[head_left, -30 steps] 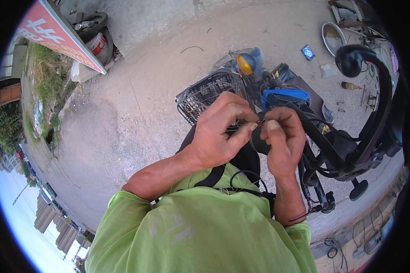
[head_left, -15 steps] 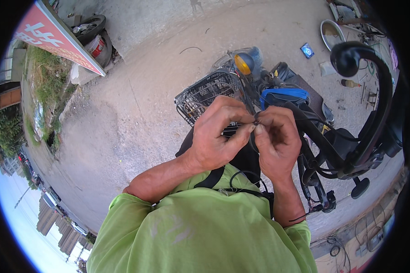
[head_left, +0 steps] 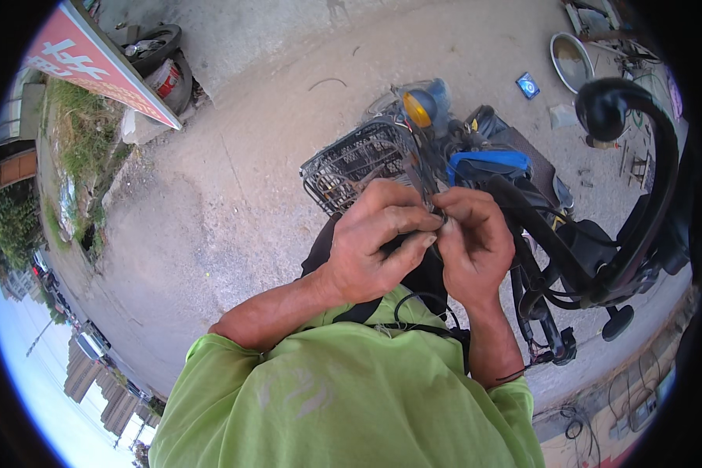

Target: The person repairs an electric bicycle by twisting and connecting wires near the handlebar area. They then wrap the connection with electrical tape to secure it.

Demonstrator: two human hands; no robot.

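Pinching, with left hand (head_left: 376, 246) and right hand (head_left: 480, 243) together, a small dark piece (head_left: 444, 219), mostly hidden, in front of the green shirt (head_left: 343, 390); seen right of a black basket (head_left: 351, 162).

The ground (head_left: 210, 187) is rough, greyish-tan and dusty, marked by a thin crack. On its far part lies a thin, dark curved strip (head_left: 329, 79). Toward the right lie a small blue box (head_left: 528, 86), a round metal-rimmed basin (head_left: 576, 79), a whitish translucent bag (head_left: 563, 117) just below the basin, and a brownish bottle (head_left: 600, 143) on its side. Small metal pieces (head_left: 585, 183), too small to identify, lie scattered near the bottle.
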